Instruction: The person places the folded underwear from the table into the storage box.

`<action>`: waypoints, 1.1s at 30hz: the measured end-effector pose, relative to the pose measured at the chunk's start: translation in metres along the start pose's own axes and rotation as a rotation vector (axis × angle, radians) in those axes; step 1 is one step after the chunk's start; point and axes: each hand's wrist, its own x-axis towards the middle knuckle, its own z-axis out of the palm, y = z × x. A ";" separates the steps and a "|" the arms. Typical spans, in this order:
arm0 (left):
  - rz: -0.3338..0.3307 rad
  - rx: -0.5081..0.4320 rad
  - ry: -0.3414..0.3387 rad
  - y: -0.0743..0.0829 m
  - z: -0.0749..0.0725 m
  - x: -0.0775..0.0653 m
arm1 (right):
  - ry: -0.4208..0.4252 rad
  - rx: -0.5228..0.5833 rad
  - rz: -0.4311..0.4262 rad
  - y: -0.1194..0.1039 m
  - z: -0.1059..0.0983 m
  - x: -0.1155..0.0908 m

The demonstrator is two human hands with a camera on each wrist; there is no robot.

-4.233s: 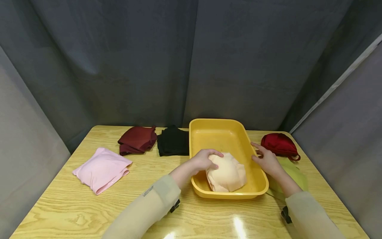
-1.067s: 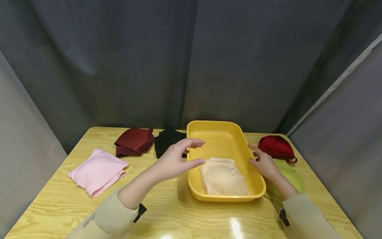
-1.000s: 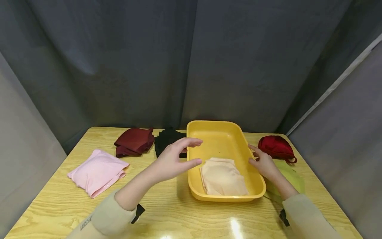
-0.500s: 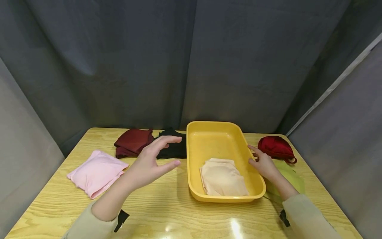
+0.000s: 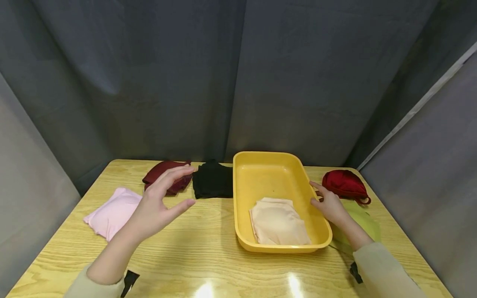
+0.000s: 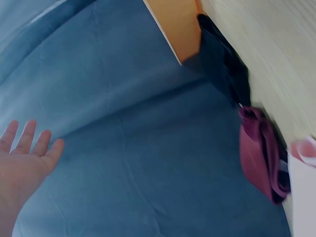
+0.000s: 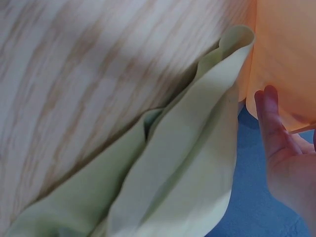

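My left hand (image 5: 154,207) is raised above the left part of the table, fingers and thumb spread apart with nothing between them. Behind it lie a maroon folded bra (image 5: 156,173), partly covered by the fingers, and a pink folded bra (image 5: 117,211), partly covered by the hand. In the left wrist view the left palm (image 6: 22,173) shows against the curtain. My right hand (image 5: 331,207) holds the right rim of a yellow tray (image 5: 273,174); its fingers (image 7: 270,123) lie along the outer wall. Inside the tray's near end lies a beige folded bra (image 5: 279,221).
A black folded garment (image 5: 213,180) lies against the tray's left side. Right of the tray are a red satin bra (image 5: 344,183) with a strap loop and a green folded garment (image 7: 182,163), partly under my right forearm. Grey curtains (image 5: 167,82) enclose the wooden table (image 5: 193,256).
My left hand has let go of the beige bra in the tray and moved left, coming in front of the maroon and pink bras. The right hand stays at the tray's rim.
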 end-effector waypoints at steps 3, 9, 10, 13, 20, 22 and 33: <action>-0.013 0.013 0.029 -0.009 -0.006 -0.006 | 0.011 -0.002 -0.004 0.000 0.001 0.000; -0.024 0.021 0.071 -0.025 -0.018 -0.016 | 0.018 -0.009 -0.008 0.000 0.001 -0.001; -0.033 0.025 0.071 -0.028 -0.020 -0.018 | 0.013 -0.007 -0.005 0.000 0.000 -0.001; -0.089 0.025 0.068 -0.037 -0.025 -0.024 | 0.013 0.000 0.004 -0.001 0.000 -0.001; -0.086 0.071 0.123 -0.071 -0.036 -0.038 | 0.007 0.016 0.003 -0.001 0.001 -0.002; -0.095 0.081 0.134 -0.081 -0.040 -0.041 | 0.004 0.016 -0.003 -0.001 0.001 -0.002; -0.271 0.093 0.046 -0.133 -0.058 -0.060 | 0.011 0.012 -0.002 -0.001 0.000 -0.001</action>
